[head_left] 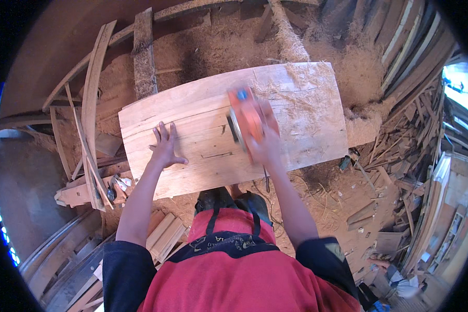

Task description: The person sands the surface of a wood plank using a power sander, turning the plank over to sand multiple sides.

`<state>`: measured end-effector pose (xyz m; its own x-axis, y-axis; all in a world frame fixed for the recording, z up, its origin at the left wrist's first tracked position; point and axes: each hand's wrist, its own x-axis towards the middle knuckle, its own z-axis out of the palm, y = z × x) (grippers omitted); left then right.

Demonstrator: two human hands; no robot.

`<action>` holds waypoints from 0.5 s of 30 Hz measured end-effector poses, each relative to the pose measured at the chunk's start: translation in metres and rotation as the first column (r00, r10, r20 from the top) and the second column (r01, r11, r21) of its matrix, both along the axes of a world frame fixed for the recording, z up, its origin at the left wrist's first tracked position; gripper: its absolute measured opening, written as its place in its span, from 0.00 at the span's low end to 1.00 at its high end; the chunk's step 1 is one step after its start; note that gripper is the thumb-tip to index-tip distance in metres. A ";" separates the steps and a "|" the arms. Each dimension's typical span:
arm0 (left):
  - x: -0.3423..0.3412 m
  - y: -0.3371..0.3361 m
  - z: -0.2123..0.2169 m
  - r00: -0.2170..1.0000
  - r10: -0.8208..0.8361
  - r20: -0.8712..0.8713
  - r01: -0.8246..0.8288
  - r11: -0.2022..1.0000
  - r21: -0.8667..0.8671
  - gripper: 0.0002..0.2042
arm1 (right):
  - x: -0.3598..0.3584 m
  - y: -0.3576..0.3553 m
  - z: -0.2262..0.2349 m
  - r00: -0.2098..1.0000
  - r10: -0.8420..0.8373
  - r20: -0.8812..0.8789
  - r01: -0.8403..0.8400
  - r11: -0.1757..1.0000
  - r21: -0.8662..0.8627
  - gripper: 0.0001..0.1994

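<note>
The left hand (165, 148) lies flat, fingers spread, steadying the wide plank (203, 112) at nine o'clock of the orange power planer (245, 118), which the right hand (265, 148) grips closed near the plank's centre amid shavings (296, 83).

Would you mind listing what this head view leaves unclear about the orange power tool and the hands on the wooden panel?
- Orange power tool: motion-blurred, so its exact type is unclear.
- Right hand: blurred, finger grip unreadable.
- Tool's underside on the wooden panel: hidden by its body.
- Tool's cord: thin, vanishes below the panel edge.
- Left hand: flat, palm contact hidden.
</note>
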<state>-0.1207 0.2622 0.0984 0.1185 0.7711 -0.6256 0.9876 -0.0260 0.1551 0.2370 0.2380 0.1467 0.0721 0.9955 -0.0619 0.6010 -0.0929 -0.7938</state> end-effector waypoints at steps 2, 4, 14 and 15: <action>-0.001 -0.002 0.001 1.000 -0.003 -0.003 0.003 1.000 0.020 0.78 | 0.022 -0.087 0.014 0.986 -0.078 -0.145 0.066 0.994 -0.083 0.15; 0.001 -0.001 0.004 1.000 0.002 -0.007 -0.001 1.000 0.014 0.78 | 0.041 -0.166 0.020 0.975 -0.158 -0.159 0.122 0.969 -0.217 0.12; 0.002 -0.002 0.007 1.000 0.003 0.007 -0.004 1.000 0.022 0.77 | 0.032 -0.123 0.027 0.962 -0.209 -0.179 0.166 0.959 -0.228 0.10; 0.002 -0.003 0.008 1.000 0.011 0.008 -0.011 1.000 0.026 0.77 | 0.029 -0.101 0.022 0.968 -0.191 -0.160 0.154 0.963 -0.221 0.11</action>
